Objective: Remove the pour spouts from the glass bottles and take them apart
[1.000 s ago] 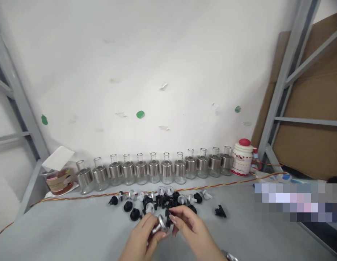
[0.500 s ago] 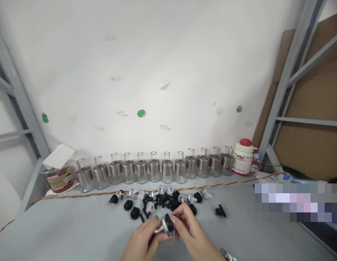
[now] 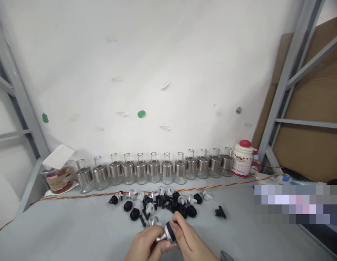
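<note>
Near the front of the grey table [image 3: 62, 224], my two hands meet on one small bottle pourer. My left hand [image 3: 146, 243] is closed around its silver cap [image 3: 167, 232], whose thin spout points left. Wrapped over the black part [image 3: 171, 227] at the other end is my right hand [image 3: 191, 239], thumb pressed against it; the fingers hide much of this part. Just beyond lies a loose pile of silver caps [image 3: 150, 208], round black stoppers [image 3: 135, 214] and narrow black pieces [image 3: 142, 220]. Another silver cap [image 3: 155, 221] rests right beside my left fingers.
A row of glass bottles with metal sleeves [image 3: 167, 168] stands along the wall. A twisted red-yellow wire [image 3: 201, 187] runs before it. A cream jar [image 3: 242, 161] ends the row at right, a brown tub [image 3: 59, 181] at left. A lone black piece [image 3: 220, 212] lies right of the pile.
Both hands have dropped slightly toward me with the pourer. My right fingers have closed further over the black part, and more of the pile's black stoppers now show.
</note>
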A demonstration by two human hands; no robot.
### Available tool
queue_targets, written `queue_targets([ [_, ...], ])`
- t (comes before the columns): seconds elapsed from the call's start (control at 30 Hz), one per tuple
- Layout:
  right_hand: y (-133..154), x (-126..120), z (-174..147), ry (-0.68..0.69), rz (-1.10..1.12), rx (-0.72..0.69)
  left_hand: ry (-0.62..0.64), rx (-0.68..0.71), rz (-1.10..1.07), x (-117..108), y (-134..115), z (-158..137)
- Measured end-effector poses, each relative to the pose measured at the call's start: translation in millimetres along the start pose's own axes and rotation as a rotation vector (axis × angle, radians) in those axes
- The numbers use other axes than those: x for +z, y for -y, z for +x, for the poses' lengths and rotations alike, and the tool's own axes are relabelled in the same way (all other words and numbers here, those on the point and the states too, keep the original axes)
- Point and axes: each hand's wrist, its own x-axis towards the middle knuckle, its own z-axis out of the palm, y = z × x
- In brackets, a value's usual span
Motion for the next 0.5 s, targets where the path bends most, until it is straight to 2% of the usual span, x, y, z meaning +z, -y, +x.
queue_targets([
  [0.17,-3,1,2,0.050,-0.072,-0.070,-0.004,0.059,-0.008,-3,1,-1],
  [0.3,-1,2,2,0.065,-0.073,-0.062,-0.035,0.129,0.017,2,3,-4],
  [0.5,7,-3,1,0.132,0.016,-0.056,-0.204,0.300,0.215,7,7,-4],
])
